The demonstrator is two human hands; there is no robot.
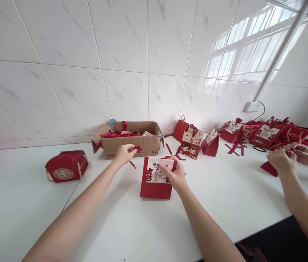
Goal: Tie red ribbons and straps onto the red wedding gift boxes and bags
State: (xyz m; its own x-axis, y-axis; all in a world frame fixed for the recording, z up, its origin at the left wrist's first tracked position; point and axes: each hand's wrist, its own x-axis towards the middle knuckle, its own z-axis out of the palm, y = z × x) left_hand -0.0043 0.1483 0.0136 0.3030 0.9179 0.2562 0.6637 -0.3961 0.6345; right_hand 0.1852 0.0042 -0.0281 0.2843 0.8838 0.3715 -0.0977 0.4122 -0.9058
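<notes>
My right hand [176, 174] grips the upper right part of a red and white gift box [156, 189], printed with a couple and red characters. The box stands close to upright over the white table. Between the fingertips of my left hand [125, 153] is a small dark red ribbon bow [138, 148], held up and to the left of the box, apart from it. Its exact shape is partly hidden by my fingers. Right behind my left hand stands an open cardboard box [110, 146] with red ribbon [115, 135] inside.
A red box with rope handles [65, 167] sits at the left. Several red gift boxes [192, 145] and loose ribbon strips [235, 148] lie along the tiled wall. At the right, another person's hands [284, 156] work on a red box [268, 169].
</notes>
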